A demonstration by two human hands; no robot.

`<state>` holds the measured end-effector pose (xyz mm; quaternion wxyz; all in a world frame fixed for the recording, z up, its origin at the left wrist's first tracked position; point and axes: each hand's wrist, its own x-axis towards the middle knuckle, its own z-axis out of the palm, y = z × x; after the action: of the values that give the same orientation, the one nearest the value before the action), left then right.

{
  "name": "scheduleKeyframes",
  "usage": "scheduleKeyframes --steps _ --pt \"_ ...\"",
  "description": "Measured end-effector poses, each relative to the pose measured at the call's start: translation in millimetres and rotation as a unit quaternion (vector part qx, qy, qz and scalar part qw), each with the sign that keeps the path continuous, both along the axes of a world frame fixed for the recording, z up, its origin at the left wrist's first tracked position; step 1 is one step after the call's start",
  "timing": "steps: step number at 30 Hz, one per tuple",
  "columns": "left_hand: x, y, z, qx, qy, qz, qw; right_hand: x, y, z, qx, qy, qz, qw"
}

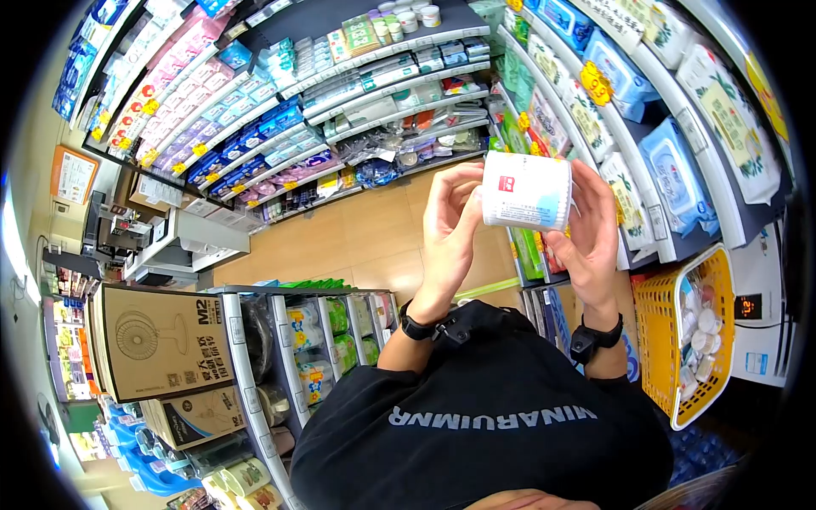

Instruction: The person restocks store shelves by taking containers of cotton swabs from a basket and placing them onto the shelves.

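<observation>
Between my two hands is a white cylindrical tub [529, 194] with a red square logo, small print and a pale blue patch on its label. It is held up above the floor in front of my chest, slightly tilted. My left hand [452, 223] grips it from the left side, thumb toward me. On the opposite side my right hand [592, 229] curls around it, with the thumb near the lower edge and fingers partly hidden behind. Dark bands circle both wrists.
Shelves of packaged goods [382, 89] curve across the front. Wipes packs [676, 174] line the right shelf. A yellow basket [643, 319] holding several white tubs stands at right. At left, a fan carton [161, 340] sits on a low shelf unit. Tan floor [340, 229] lies between.
</observation>
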<state>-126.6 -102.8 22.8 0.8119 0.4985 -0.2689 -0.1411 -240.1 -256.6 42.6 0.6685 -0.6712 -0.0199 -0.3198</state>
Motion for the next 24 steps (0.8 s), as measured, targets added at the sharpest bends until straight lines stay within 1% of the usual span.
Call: scheduleKeyframes --steps 2,5,8,9,11,13,14,16,17,18,20,21,22,23,24 --pt "13 10 -3 -0.019 -0.003 -0.001 1.000 13 9 -3 0.007 0.004 -0.009 1.000" --pt "26 23 -1 0.001 -0.016 0.010 1.000 30 22 -5 -0.025 -0.005 -0.056 0.998" --pt "38 32 0 0.030 0.010 0.025 0.999 43 31 -8 -0.055 -0.020 -0.077 0.995" --pt "42 36 0 0.027 0.014 0.014 0.999 47 34 -8 -0.054 -0.020 -0.079 0.995" --pt "50 44 -2 0.025 0.019 0.000 1.000 54 41 -9 -0.096 -0.015 -0.112 0.989" --pt "56 50 -4 0.065 -0.014 -0.020 0.998 61 50 -8 -0.107 -0.018 -0.125 0.986" --pt "59 52 -4 0.064 -0.013 -0.022 0.998 64 54 -7 -0.119 -0.022 -0.134 0.984" --pt "63 59 -3 0.111 -0.031 -0.053 0.992 69 62 -8 -0.129 -0.019 -0.149 0.980" --pt "67 62 -8 0.098 -0.010 -0.081 0.992 70 65 -9 -0.139 -0.017 -0.162 0.977" --pt "67 63 -9 0.098 -0.007 -0.082 0.992 72 68 -9 -0.139 -0.014 -0.162 0.977" --pt "63 65 -9 0.096 -0.007 -0.088 0.992 75 73 -10 -0.190 0.001 -0.189 0.963" --pt "65 65 -11 0.111 -0.001 -0.094 0.989 75 76 -11 -0.191 0.003 -0.188 0.964" --pt "66 66 -13 0.110 0.001 -0.093 0.990 75 77 -12 -0.216 0.016 -0.196 0.956" --pt "68 65 -14 0.115 -0.015 -0.086 0.990 75 79 -12 -0.241 0.027 -0.205 0.948" --pt "68 66 -15 0.121 -0.029 -0.078 0.989 76 81 -11 -0.243 0.029 -0.203 0.948"
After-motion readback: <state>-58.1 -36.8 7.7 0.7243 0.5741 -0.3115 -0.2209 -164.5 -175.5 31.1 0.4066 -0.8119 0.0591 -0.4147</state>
